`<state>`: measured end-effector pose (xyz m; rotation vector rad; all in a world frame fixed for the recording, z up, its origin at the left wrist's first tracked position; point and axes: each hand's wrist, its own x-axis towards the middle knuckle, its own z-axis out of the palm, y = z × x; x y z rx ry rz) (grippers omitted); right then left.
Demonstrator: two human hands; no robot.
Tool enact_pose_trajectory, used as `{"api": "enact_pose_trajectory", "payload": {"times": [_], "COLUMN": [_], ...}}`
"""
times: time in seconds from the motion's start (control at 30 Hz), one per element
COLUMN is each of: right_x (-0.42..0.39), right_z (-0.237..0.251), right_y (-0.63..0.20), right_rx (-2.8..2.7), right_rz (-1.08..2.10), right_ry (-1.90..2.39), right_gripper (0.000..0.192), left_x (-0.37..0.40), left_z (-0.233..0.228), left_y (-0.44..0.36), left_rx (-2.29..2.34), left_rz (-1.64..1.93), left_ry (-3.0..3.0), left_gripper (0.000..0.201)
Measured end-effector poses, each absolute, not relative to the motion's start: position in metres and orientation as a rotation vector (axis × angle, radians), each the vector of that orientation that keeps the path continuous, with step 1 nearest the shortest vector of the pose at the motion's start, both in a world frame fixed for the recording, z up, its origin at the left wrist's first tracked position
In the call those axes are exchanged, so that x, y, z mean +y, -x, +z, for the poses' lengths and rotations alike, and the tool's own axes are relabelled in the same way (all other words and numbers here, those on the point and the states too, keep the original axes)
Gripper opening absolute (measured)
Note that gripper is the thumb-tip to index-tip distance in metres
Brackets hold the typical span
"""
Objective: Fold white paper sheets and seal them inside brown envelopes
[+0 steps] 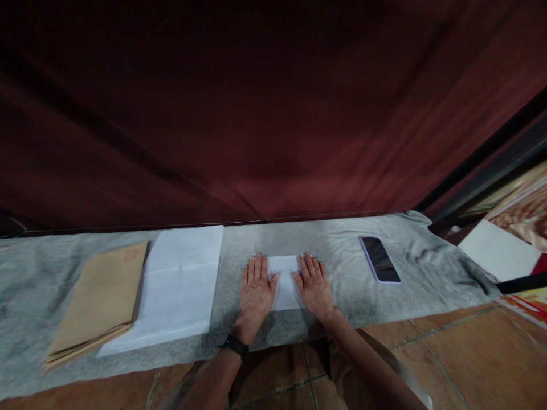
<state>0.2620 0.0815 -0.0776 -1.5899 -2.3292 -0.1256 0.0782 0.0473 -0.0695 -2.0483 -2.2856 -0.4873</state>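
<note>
- Head view, looking down at a low surface covered by a grey cloth (342,250), with a dark red curtain (256,114) hanging behind it.
- Folded white paper (285,285): a small rectangle lying flat on the cloth, directly between and partly under both hands, at the centre of the covered surface.
- Left hand (255,290): laid flat, palm down, fingers extended and close together, pressing the left edge of the folded sheet; nothing is gripped. A dark band sits on the wrist.
- Right hand (315,286): likewise flat and spread, palm down on the right edge of the sheet, holding nothing.
- Handling note, as a judgement: the sheet looks thin, light and limp, likely to slide on the cloth and crease readily; best taken by an edge or corner with fingertips, while the other palm pins it.
- Stack of white sheets (179,285): unfolded, well to the left of the hands.
- Brown envelopes (100,299): a small pile just beside the white sheets, overlapping their left edge.
- Phone (380,259): face up, dark screen, well apart on the right.
- Tiled floor (461,353): reddish, in front of the cloth.
</note>
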Motion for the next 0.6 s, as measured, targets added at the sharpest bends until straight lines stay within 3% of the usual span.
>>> {"api": "enact_pose_trajectory", "payload": {"times": [0.6], "right_x": [0.088], "right_z": [-0.073], "right_y": [-0.287], "right_rx": [-2.347], "right_rz": [-0.127], "right_ry": [1.730], "right_gripper": [0.055], "left_x": [0.044], "left_z": [-0.065], "left_y": [-0.068], "left_rx": [-2.280], "left_rz": [-0.391], "left_ry": [1.974], "left_gripper": [0.061]}}
